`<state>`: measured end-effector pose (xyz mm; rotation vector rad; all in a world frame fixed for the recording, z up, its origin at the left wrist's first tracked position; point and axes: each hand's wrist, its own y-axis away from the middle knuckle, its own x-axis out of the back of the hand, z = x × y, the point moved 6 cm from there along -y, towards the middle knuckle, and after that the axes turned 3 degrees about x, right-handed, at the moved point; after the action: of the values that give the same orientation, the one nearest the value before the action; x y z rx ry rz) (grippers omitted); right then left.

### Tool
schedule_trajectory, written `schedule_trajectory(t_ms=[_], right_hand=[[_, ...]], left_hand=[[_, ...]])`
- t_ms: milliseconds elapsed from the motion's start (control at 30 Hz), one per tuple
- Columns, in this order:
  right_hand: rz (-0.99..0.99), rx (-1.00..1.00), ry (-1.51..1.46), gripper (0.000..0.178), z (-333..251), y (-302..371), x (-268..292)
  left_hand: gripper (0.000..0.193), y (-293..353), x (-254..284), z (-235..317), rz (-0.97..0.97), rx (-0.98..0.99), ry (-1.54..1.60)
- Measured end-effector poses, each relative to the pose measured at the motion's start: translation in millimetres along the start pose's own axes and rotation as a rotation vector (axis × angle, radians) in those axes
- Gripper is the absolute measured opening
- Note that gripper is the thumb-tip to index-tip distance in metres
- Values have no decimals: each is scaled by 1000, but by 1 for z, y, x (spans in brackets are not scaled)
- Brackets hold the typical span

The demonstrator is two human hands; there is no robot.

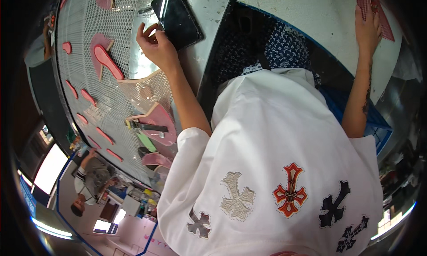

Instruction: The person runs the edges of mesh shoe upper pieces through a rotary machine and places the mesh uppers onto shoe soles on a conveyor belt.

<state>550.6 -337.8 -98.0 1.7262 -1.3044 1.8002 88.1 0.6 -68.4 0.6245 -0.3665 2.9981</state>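
My left hand (158, 46) is raised with loosely curled fingers, a gap showing between them and nothing visible in them. It is beside a black flat-screen device (176, 20), which lies tilted on a metal ledge. Whether the fingers touch the device, I cannot tell. Far to the right, my right hand (368, 29) lies with outstretched fingers on a pinkish-red perforated sheet piece (386, 26) on a pale worn tabletop (289, 2). A small red mark shows on that piece near the fingers.
A mesh conveyor belt (80, 18) on the left carries several pink-red cut pieces (108, 62). By my left forearm are a beige mesh piece (149, 92) and a pink piece (155, 124) with a dark strip. A blue crate (378, 133) stands below my right arm. Another person (91, 180) is beyond the belt.
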Motion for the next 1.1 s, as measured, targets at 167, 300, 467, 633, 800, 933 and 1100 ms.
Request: schedule_trajectory(t_ms=[167, 300, 467, 633, 800, 933, 1100], right_hand=[[-15, 35, 39, 68, -17, -14, -5], [-55, -21, 88, 65, -15, -7, 5], [-24, 58, 134, 61, -56, -10, 14], [-14, 12, 178, 58, -29, 1, 45], [-65, 0, 172, 59, -48, 1, 32], [-73, 11, 151, 60, -42, 0, 27], [-78, 7, 154, 61, -44, -5, 31]], left_hand=[[43, -4, 7, 2, 34, 41, 2], [42, -3, -2, 1, 20, 42, 7], [41, -13, 20, -7, 50, 57, -46], [42, -1, -4, -2, 33, 55, -69], [46, 3, 16, 0, 93, 67, -81], [47, 3, 14, 6, 86, 62, -90], [46, -1, 9, 5, 67, 65, -80]])
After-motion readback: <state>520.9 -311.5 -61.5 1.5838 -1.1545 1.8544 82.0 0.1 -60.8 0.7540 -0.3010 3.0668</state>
